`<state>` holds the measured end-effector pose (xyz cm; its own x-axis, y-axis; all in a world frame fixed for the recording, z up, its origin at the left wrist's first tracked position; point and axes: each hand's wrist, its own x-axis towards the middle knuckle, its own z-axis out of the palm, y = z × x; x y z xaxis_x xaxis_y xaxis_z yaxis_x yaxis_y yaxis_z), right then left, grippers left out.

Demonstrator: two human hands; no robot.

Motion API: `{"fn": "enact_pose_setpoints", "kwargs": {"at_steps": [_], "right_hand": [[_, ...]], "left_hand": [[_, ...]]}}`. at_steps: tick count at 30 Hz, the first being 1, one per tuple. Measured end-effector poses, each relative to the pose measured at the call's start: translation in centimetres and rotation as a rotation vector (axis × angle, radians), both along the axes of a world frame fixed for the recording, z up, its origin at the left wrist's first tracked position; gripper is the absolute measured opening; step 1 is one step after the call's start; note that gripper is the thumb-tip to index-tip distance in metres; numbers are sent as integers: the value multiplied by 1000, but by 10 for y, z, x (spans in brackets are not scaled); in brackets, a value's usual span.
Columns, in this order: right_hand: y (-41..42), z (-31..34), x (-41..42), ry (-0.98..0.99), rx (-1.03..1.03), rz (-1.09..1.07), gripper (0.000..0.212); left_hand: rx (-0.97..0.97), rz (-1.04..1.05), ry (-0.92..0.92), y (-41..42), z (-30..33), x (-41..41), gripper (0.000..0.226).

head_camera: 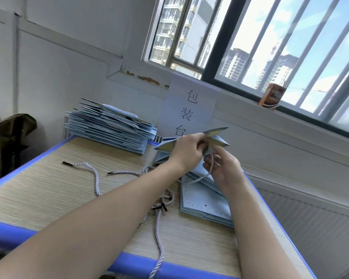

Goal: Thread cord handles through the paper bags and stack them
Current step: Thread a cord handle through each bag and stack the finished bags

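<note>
Your left hand (186, 152) pinches the open paper bag (216, 137) at twelve o'clock; your right hand (223, 168) seemingly grips the cord (199, 179) beneath it.

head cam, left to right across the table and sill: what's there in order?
Loose cord → stack of finished bags → left hand gripping the held bag → right hand pinching its cord → orange carton on the sill.

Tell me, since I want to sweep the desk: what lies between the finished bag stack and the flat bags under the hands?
In the head view, loose cords lie on the bare desk.
</note>
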<state>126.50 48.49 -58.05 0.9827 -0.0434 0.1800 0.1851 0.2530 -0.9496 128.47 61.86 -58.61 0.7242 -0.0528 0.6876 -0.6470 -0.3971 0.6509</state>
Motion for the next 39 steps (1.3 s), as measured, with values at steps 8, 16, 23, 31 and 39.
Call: {"fn": "enact_pose_setpoints", "kwargs": {"at_steps": [8,16,23,31,39], "right_hand": [[-4,0,0,-12,79,-171,7],[-9,0,4,35,116,-297,10],[-10,-1,3,31,93,-306,7],[-8,-1,4,44,73,-321,9],[-8,-2,6,-22,125,-338,27]], "left_hand": [[59,-27,4,5,12,-4,14],[-115,140,-135,19,28,-12,15],[-444,188,-107,36,39,-17,14],[-580,211,-113,36,40,-21,12],[53,111,-73,27,34,-20,10]]}}
